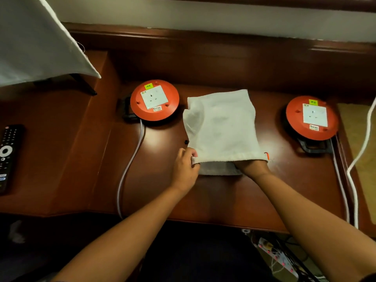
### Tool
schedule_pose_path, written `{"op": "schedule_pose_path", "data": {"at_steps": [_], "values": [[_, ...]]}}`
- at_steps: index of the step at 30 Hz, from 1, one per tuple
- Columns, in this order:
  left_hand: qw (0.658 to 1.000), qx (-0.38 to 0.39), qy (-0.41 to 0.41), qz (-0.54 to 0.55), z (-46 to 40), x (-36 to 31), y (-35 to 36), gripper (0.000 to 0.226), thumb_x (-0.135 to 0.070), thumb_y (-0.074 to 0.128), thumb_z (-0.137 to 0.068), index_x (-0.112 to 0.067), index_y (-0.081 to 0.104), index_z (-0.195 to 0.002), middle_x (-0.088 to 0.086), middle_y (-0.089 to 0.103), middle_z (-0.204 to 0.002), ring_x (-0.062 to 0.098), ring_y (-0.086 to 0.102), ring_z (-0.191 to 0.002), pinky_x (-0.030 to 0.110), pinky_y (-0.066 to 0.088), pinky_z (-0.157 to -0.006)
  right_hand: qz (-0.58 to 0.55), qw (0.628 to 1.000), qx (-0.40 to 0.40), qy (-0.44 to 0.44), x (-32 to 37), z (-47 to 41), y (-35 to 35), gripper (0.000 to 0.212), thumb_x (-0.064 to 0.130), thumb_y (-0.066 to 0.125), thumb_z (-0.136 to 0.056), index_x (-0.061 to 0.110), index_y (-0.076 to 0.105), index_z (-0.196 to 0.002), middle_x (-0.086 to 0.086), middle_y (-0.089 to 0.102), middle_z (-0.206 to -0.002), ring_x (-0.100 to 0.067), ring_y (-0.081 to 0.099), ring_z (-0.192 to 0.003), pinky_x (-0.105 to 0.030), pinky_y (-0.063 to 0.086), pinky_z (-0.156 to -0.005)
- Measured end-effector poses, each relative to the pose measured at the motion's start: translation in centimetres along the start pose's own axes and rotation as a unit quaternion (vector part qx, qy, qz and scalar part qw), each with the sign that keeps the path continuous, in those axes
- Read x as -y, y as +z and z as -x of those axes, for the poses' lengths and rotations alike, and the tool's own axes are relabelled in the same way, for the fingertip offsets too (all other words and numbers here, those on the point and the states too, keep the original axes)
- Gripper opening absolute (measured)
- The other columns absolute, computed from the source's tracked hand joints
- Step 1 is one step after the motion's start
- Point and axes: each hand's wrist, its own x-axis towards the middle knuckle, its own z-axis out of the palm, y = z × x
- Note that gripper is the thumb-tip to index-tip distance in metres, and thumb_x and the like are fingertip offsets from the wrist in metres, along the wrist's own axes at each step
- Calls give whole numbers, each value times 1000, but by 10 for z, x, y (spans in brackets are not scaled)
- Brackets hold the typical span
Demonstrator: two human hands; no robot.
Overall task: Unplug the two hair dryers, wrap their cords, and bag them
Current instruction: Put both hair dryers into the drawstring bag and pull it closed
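My left hand (186, 166) pinches the near left corner of the white cloth bag (220, 127), right at its open edge, with my fingers curled on the cloth. My right hand (251, 166) goes into the mouth of the bag, and the cloth covers my fingers, so I cannot tell if they are spread out or holding something. The bag lies flat on the brown wooden desk (223, 200), in the middle, between two round orange cord reels. Under the open edge a strip of the bag's darker inside (218, 168) shows. A little orange tag (267, 155) sticks out at the near right corner of the bag. I cannot see the hair dryers, and I cannot tell if they are in the bag. The left reel (154, 100) has a white socket on top and a yellow sticker, and a pale cord (130, 163) runs from it toward me over the desk edge. The right reel (312, 118) looks the same and sits on a black stand (313, 147). A white cord (364, 143) hangs down at the far right. A black remote (8, 157) lies on the lower shelf at the left. A small black dot (186, 142) sits on the desk just beside the bag. A white cloth (34, 41) hangs in the top left corner.
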Motion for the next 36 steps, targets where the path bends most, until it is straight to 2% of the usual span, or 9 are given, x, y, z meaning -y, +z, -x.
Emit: {"op": "schedule_pose_path", "data": {"at_steps": [2,6,13,21,23,24,26,29,36], "values": [[1000,-12,-13,-13,1,4,1,16,-2,66,-76,-8,54,-86,2,46,-89,20,45,-67,33,36,-57,98,993,-36,-53,-10,-8,12,59,5,16,-97,25,67,-119,0,67,-120,-19,62,-111,-29,48,-93],[999,-23,-21,-30,5,13,-2,23,1,63,-78,-9,57,-98,6,52,-98,27,55,-79,34,43,-62,107,992,-15,-67,8,-11,22,58,31,60,-90,15,40,-142,-6,37,-150,-24,30,-140,-21,19,-111],[999,-30,-36,-8,1,27,-7,67,12,46,-83,-22,45,-142,14,46,-124,29,53,-105,36,48,-88,87,987,52,-122,27,-25,4,39,22,52,-95,5,48,-131,-9,47,-141,-20,39,-131,-10,20,-86],[999,8,28,-17,8,37,-5,42,12,49,-77,-13,70,-106,4,39,-96,19,46,-83,34,48,-70,159,975,143,-62,10,-47,13,51,38,51,-94,21,42,-142,2,44,-146,-18,39,-134,-26,28,-109],[999,16,34,-27,11,45,-8,39,4,46,-75,-14,69,-101,2,39,-96,20,47,-81,36,48,-67,238,961,138,2,-6,-70,31,37,56,37,-93,44,54,-124,18,64,-118,0,59,-110,-17,43,-97],[999,21,34,-33,13,50,-9,39,0,45,-74,-14,69,-100,1,39,-96,21,47,-80,35,47,-66,137,989,54,1,-12,-71,35,41,74,24,-87,56,52,-113,29,67,-102,9,63,-94,-8,46,-86],[998,38,30,-49,16,56,-11,37,-1,46,-74,-13,68,-101,1,38,-97,24,49,-80,35,48,-67,-97,957,247,116,-3,-60,30,69,82,26,-79,38,50,-126,12,63,-123,-8,60,-115,-21,43,-100],[993,75,15,-90,19,58,-6,42,8,51,-79,-10,65,-114,3,35,-101,21,45,-84,32,45,-74,6,982,139,124,-14,-52,55,49,39,38,-100,11,40,-141,-15,39,-148,-31,35,-137,-42,25,-112],[990,98,-23,-102,21,67,15,66,12,47,-84,-16,41,-144,7,32,-107,20,43,-83,34,46,-81,-63,982,-176,14,-30,-36,61,60,56,48,-87,29,40,-140,-1,39,-148,-24,34,-137,-32,25,-114]]}}
